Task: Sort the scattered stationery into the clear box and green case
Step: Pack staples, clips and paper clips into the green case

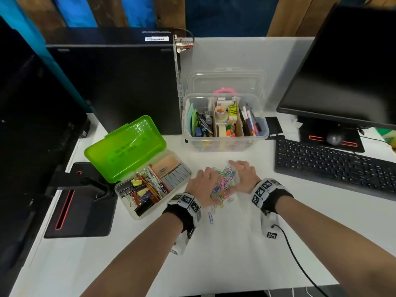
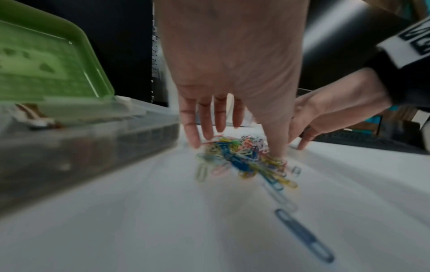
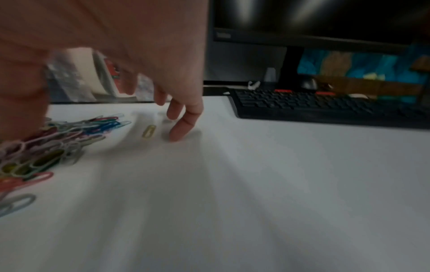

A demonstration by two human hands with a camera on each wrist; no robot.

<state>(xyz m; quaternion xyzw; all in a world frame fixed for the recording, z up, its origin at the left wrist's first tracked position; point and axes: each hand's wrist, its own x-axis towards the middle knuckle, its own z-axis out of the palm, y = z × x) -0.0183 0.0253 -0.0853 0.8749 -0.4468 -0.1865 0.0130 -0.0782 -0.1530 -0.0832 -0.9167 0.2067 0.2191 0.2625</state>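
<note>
A heap of coloured paper clips lies on the white desk between my two hands. My left hand flanks the heap on its left, fingers straight and touching the clips. On the heap's right my right hand has its fingers spread, tips on the desk. A stray blue clip lies nearer me, and a yellow clip lies apart by the right fingers. The green case stands open at the left with clips and staples inside. The clear box stands open behind the heap.
A black keyboard lies to the right, below a monitor. A black computer tower stands behind the green case. Another monitor's base sits at the left. The desk's front edge is near my forearms.
</note>
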